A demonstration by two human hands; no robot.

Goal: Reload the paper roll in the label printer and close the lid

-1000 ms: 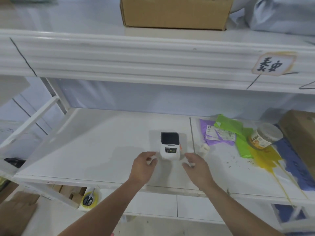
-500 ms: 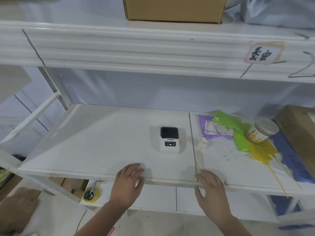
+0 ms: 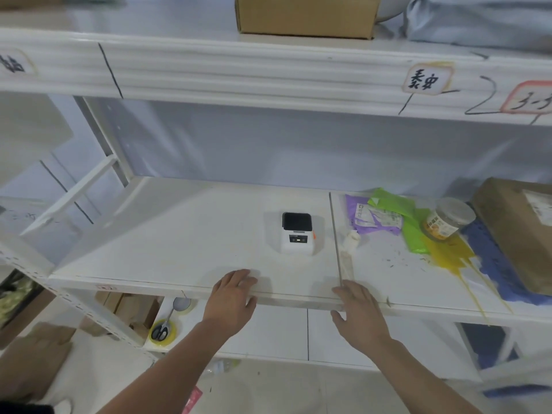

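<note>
Your left hand [image 3: 231, 300] and right hand [image 3: 358, 313] lie flat on the shelf [image 3: 167, 234] edge, fingers spread and holding nothing. The printer [image 3: 297, 233] stands beyond your fingertips, between both hands, lid shut. Past your right fingers, a lidded jar [image 3: 448, 219] lies tilted on coloured bags [image 3: 388, 216]; I can't tell its contents.

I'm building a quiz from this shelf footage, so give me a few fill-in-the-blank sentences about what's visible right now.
1. The label printer stands on the shelf with its lid ____.
2. Both the left hand and the right hand rest at the shelf's ____ edge, holding nothing.
3. The jar lies tipped over to the ____ of the printer.
4. The scissors lie on the level ____ the printer's shelf.

Missing words: closed; front; right; below
</note>
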